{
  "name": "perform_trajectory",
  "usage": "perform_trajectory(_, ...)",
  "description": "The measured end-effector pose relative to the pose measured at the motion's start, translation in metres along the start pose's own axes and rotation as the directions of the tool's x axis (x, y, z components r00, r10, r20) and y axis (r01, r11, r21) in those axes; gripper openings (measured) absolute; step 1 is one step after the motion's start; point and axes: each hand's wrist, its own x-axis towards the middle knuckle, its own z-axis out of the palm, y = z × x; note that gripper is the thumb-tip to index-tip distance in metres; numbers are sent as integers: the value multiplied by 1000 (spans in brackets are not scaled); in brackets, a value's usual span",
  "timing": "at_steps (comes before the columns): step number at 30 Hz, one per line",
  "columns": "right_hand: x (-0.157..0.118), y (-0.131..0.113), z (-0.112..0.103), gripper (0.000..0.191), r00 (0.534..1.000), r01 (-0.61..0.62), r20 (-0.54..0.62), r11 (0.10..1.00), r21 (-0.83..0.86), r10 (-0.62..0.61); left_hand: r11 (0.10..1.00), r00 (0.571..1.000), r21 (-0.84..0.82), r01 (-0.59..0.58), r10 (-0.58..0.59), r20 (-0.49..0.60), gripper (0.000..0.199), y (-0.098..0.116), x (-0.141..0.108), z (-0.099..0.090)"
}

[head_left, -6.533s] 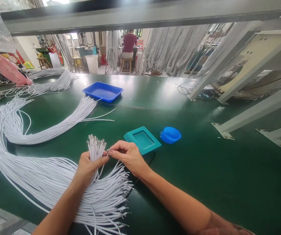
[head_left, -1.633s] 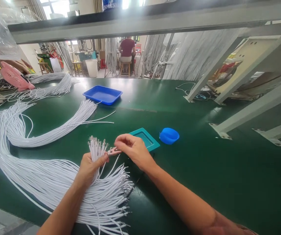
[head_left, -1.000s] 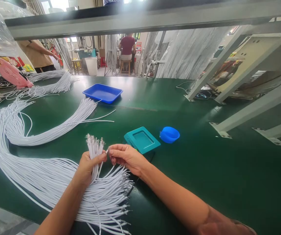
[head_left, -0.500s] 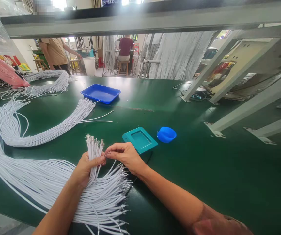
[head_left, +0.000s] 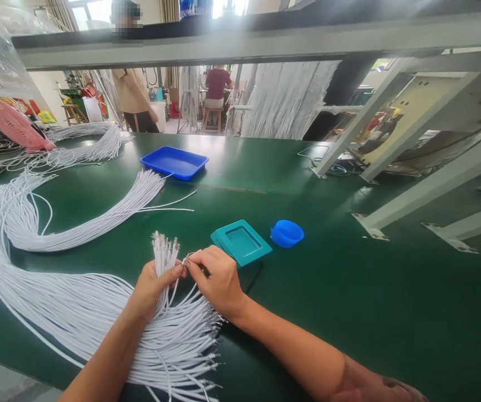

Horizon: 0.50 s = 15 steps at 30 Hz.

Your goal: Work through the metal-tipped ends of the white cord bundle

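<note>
My left hand [head_left: 153, 286] is closed around a bunch of white cables [head_left: 165, 251], whose stripped, metallic-looking ends point up. Between its thumb and finger one cable end sticks out to the right. At that end my right hand [head_left: 217, 277] is pinching, its fingers curled and almost touching my left thumb; a thin strand shows at the fingertips. Below both hands, a large bundle of loose white cables [head_left: 98, 301] spreads over the green table, its frayed ends fanned toward the right.
Beyond my right hand are a teal square device [head_left: 242, 243] and a round blue bowl [head_left: 287, 234]. A blue tray [head_left: 175, 162] lies farther back beside a second cable bundle [head_left: 98, 226]. White metal legs [head_left: 428, 187] stand at right. Two people are in the background.
My right hand has turned, its fingers curling more over the cable end. My left hand keeps its grip. In the background, a standing person has moved right, and a dark shape appears behind the hanging cables.
</note>
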Motion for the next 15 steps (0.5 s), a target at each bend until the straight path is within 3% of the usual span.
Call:
perform_trajectory(2, -1, 5, 1, 23, 971, 240, 46, 956, -167, -236, 1000, 1000, -2, 5, -5, -20, 16, -2, 0, 0)
perform_trajectory(4, 3, 9, -3, 22, 954, 290, 125, 944, -155, -272, 999, 999, -31, 16, -17, -44, 18, -3, 0, 0)
perform_trajectory(5, 7, 10, -6, 19, 965, 218, 168, 972, -84, -202, 999, 999, -49, 19, -21, -49, 23, -2, 0, 0)
perform_trajectory(7, 16, 11, -14, 17, 957, -78, 287, 992, 98, 47, 997, 999, -78, 20, -23, -42, 36, -1, 0, 0)
perform_trajectory(9, 22, 11, -18, 26, 860, -367, 451, 902, 227, 237, 996, 1000, -88, 23, -24, -16, 41, 2, 1, 1)
perform_trajectory(11, 22, 10, -18, 30, 768, -537, 561, 788, 300, 310, 996, 1000, -89, 29, -29, 7, 37, 3, 0, 2)
perform_trajectory(13, 19, 10, -13, 26, 759, -578, 565, 734, 356, 324, 995, 999, -89, 45, -43, 22, 34, 4, 0, 3)
perform_trajectory(15, 15, 10, -8, 18, 848, -462, 439, 819, 341, 296, 994, 998, -87, 62, -60, 24, 32, 4, -1, 3)
